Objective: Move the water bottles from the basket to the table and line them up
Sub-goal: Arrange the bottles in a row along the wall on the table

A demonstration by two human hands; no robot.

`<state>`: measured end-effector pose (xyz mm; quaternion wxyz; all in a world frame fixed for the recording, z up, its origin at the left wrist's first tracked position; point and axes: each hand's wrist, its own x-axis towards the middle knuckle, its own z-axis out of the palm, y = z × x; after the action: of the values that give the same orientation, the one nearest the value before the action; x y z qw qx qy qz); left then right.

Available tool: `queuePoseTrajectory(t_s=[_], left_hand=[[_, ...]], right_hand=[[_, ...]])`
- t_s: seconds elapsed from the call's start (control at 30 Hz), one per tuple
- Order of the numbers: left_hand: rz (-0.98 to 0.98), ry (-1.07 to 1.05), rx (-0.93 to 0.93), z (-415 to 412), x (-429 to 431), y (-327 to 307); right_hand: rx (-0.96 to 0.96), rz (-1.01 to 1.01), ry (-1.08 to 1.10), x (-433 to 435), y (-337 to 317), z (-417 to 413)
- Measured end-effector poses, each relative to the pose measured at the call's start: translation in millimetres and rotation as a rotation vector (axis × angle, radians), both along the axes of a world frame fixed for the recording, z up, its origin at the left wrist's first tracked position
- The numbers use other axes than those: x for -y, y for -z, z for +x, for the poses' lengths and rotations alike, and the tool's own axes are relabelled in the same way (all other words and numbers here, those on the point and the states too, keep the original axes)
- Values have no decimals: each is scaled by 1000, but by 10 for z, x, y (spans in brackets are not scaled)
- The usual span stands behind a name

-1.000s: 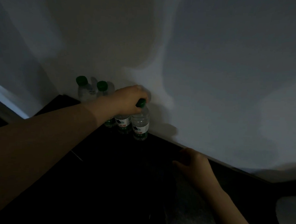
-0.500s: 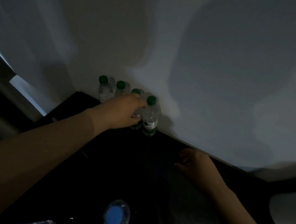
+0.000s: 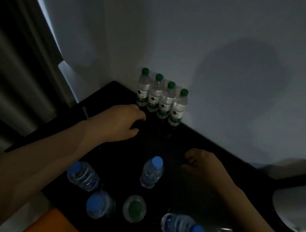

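- super dim overall, everything has a cold bluish-grey cast and the black table (image 3: 209,147) is basically a dark blob with no surface detail
- only real light is a thin bright strip at the upper left of the frame beside the curtain (image 3: 15,59)
- big soft shadows on the wall (image 3: 224,31), a rounded one at center right and a fainter one upper middle
- green-capped bottles (image 3: 162,96) at center catch small highlights and look fairly sharp
- blue-capped bottles (image 3: 152,172) toward the bottom are soft and smeary, the bottom right one worst
- wide-angle bending at the edges, table edge and curtain lines lean noticeably
- both forearms look grainy and muddy
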<state>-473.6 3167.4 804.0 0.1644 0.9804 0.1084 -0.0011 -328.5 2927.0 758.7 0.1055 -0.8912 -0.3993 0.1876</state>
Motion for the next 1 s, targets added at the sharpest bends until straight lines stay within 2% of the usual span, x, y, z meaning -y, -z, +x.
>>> queuePoseTrajectory(t_s=[0.5, 1.0], left_hand=[[-99, -91, -56, -1289, 487, 173], [-182, -159, -61, -1843, 738, 564]], right_hand=[[-6, 85, -132, 121, -191, -1066], [-108, 103, -242, 164, 56, -1526]])
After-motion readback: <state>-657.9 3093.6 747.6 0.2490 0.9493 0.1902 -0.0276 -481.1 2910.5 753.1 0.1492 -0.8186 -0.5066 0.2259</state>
